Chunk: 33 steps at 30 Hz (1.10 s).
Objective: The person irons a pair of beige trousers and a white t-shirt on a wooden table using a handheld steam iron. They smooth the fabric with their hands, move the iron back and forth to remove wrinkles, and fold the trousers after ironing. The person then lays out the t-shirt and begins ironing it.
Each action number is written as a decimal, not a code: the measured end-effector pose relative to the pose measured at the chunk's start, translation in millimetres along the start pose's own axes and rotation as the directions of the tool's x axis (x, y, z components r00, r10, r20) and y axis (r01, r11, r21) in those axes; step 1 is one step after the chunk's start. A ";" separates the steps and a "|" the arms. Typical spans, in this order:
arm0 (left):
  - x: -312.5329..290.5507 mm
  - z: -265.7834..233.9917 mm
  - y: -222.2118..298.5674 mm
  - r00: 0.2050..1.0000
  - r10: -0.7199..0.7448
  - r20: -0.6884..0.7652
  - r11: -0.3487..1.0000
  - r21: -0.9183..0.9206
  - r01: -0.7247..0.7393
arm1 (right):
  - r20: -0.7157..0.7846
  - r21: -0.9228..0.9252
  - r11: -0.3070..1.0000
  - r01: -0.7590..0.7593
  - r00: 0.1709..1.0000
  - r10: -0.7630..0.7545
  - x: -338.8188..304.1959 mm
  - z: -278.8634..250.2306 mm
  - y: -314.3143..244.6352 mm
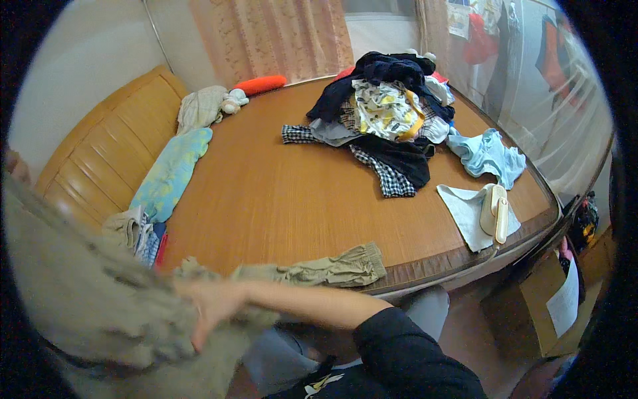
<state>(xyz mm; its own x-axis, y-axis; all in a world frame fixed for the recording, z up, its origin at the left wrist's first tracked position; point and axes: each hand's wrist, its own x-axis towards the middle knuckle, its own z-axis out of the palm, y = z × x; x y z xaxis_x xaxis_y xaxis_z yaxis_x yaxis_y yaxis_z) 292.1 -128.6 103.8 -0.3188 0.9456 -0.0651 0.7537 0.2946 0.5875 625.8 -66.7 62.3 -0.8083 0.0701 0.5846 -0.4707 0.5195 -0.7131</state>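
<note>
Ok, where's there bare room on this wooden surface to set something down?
Mostly mid-surface: a wide wooden patch between the blue-yellow fabric and the heaped clothes. A smaller one lies between the khaki garment's cuffed end and the pale cloth. It's crowded along the headboard.

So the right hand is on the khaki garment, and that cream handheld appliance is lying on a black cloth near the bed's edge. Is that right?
Not quite: the cloth under the cream handheld appliance is pale, not black, as the head view shows. The right hand is on the khaki garment, as you say.
</note>
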 end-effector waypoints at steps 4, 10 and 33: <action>-2.0 -62.9 31.5 0.992 0.104 -0.076 0.992 -0.064 -0.109 | 0.414 0.394 0.895 -0.208 0.910 0.029 -63.0 35.7 -33.0; 59.8 -160.7 89.1 0.866 0.429 -0.256 0.866 -0.155 -0.475 | -0.422 -0.355 0.575 -0.737 0.675 0.605 -134.4 -122.0 -76.4; 70.6 189.9 23.8 0.938 0.340 -0.062 0.937 -0.065 -0.344 | -0.880 -0.354 0.048 -0.934 0.350 0.320 -340.0 -168.5 -72.1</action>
<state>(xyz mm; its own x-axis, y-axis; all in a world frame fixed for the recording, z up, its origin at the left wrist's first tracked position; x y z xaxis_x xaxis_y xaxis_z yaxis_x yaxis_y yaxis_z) 396.6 -28.6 -40.0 -0.0786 0.9788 0.1891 0.7786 -0.0582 0.6249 994.1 15.4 -19.8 -0.1222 0.9407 0.3166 0.8576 0.2606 -0.4435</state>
